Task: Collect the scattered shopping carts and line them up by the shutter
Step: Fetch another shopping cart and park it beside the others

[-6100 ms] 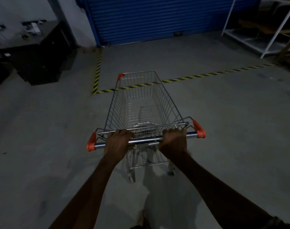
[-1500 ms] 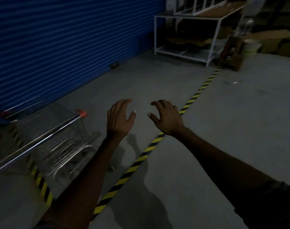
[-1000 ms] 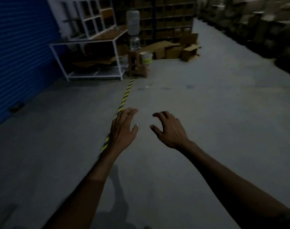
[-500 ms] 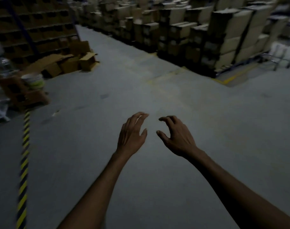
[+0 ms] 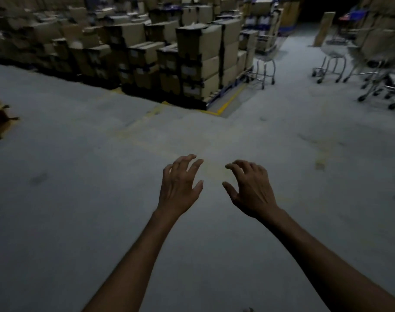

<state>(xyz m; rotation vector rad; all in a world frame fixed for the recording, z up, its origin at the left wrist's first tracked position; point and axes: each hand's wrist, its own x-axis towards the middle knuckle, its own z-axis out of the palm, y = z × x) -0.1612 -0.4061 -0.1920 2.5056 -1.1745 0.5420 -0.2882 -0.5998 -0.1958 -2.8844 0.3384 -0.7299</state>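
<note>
Swinging away from the blue roller shutter and the cart left beside it, the head camera now faces down the warehouse aisle. The stacked brown cardboard boxes (image 5: 198, 61) that stood straight ahead half a second ago now sit up and to the left of the left hand (image 5: 180, 183).

Both hands are empty, held out over the grey concrete floor (image 5: 79, 176). The left hand has its fingers spread and lightly bent. The right hand (image 5: 250, 188) has its fingers loosely curled, thumb out, gripping nothing.

Well ahead and to the right of the right hand stand the silver wire shopping carts (image 5: 376, 52) still to be gathered. The nearest cart (image 5: 266, 60) stands just beside the corner of the box stack, with a second cart (image 5: 332, 56) farther right. The rest are blurred at the far right edge, their number impossible to tell.

The step in hand appears to be the walk back for another cart, with one delivery made. The next move calls for crossing the open floor to the nearest cart and taking its handle bar in both hands. It then has to be turned back toward the shutter, which lies out of view.
</note>
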